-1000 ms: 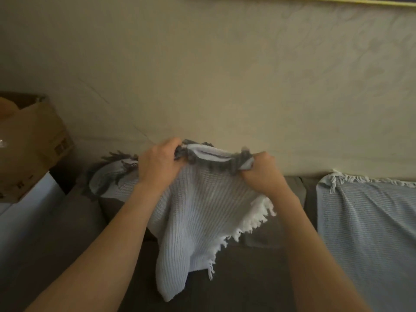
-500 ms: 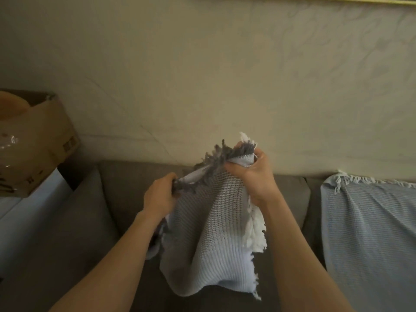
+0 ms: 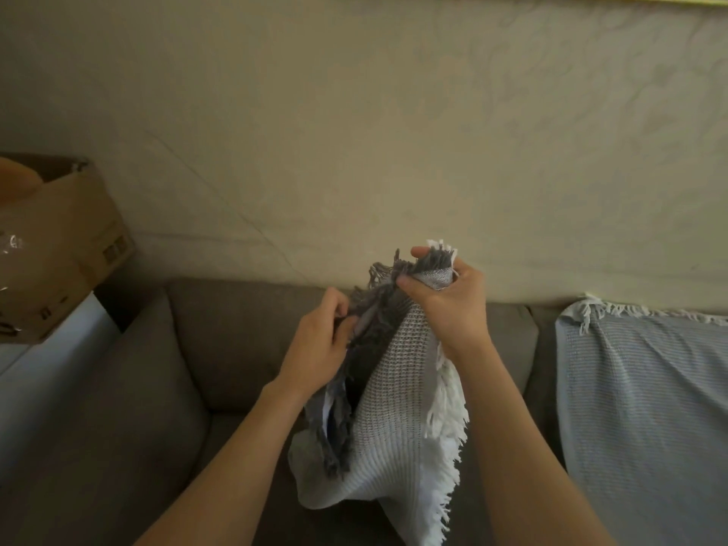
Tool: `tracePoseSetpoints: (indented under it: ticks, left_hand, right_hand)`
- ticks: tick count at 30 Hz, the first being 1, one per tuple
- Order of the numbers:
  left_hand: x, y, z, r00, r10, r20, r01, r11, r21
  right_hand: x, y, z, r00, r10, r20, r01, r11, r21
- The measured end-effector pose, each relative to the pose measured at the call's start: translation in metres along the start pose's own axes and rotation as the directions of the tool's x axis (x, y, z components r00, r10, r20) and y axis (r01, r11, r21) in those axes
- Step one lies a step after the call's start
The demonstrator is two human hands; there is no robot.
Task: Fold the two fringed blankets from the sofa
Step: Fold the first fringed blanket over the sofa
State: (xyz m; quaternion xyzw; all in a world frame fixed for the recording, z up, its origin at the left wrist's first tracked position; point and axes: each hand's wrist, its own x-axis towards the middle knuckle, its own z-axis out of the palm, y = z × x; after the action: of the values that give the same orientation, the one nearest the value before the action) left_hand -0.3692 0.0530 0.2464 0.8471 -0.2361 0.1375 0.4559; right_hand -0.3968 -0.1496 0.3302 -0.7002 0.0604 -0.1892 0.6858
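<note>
A pale waffle-knit blanket [image 3: 394, 427] is held up in front of the sofa [image 3: 236, 329], gathered into a hanging bundle between both hands. Its top is clamped in the grip of the right hand [image 3: 453, 305], whose fingers and thumb are curled round a bunch of cloth. A tuft of grey fringe [image 3: 394, 269] and a few white strands are seen sticking out above the fist. A little lower and to the left, the grey-fringed edge is pinched by the left hand [image 3: 319, 344], its grip closed on the cloth. A white fringe [image 3: 449, 407] is seen running down the right side of the bundle, below the right wrist. Whether the lower end touches the seat cannot be told. The second blanket [image 3: 638, 407], pale blue-grey with a fringed upper edge, is draped over the sofa back at the far right, well apart from the hands. A cushion [image 3: 118, 388] is set at the sofa's left end, and a cardboard box [image 3: 67, 246] is seen beyond it.
</note>
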Motion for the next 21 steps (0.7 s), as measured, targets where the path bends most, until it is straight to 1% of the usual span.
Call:
tracePoseSetpoints:
  ticks: [5, 7, 14, 16, 19, 21]
  left_hand:
    - [-0.003, 0.009, 0.009, 0.983, 0.172, 0.057, -0.179, 0.970, 0.163]
    - [-0.008, 0.012, 0.016, 0.979, 0.189, 0.072, -0.200, 0.959, 0.198]
    - [-0.018, 0.000, 0.026, 0.997, 0.048, -0.054, -0.032, 0.967, 0.254]
    - [-0.018, -0.001, 0.027, 0.999, -0.011, -0.046, 0.023, 0.963, 0.267]
    - [-0.015, -0.004, 0.028, 0.994, -0.105, -0.005, 0.103, 0.964, 0.244]
    - [-0.014, -0.008, 0.029, 0.991, -0.126, 0.038, 0.115, 0.969, 0.218]
  right_hand:
    - [-0.001, 0.001, 0.004, 0.999, -0.033, -0.014, 0.032, 0.999, -0.042]
    - [-0.002, 0.001, 0.006, 0.999, -0.043, -0.014, 0.042, 0.998, -0.042]
    - [-0.006, 0.000, 0.006, 0.998, -0.050, 0.032, 0.051, 0.998, -0.031]
    - [-0.008, -0.001, 0.004, 0.998, -0.032, 0.046, 0.031, 0.999, 0.006]
    - [-0.010, -0.002, 0.003, 0.994, -0.011, 0.107, 0.006, 0.999, 0.050]
    - [-0.012, -0.004, 0.002, 0.992, -0.002, 0.129, -0.009, 0.997, 0.080]
